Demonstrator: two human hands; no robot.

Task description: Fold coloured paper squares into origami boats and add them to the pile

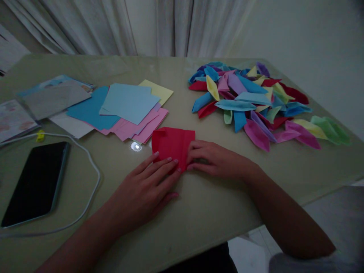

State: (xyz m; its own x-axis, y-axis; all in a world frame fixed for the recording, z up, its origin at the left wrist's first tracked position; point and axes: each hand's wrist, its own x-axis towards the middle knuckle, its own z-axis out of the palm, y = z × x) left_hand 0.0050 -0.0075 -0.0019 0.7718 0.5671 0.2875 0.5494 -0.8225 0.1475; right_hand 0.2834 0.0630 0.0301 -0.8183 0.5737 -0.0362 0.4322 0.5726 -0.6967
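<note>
A red sheet of paper [174,142] with crease lines lies on the table in front of me, its upper left corner slightly raised. Flat across its lower left part rests my left hand [150,182], fingers stretched out and spread. At the sheet's right edge my right hand [206,158] has its fingers curled together, pinching the paper. The lower right corner of the sheet is partly hidden by my fingers.
Loose coloured paper sheets [127,100] lie behind and left of the red one. Many folded paper pieces [239,96] are heaped at the back right. A tablet-like dark phone [35,182] and a white cable [95,182] lie at the left. Grey curtains [170,30] hang behind the table.
</note>
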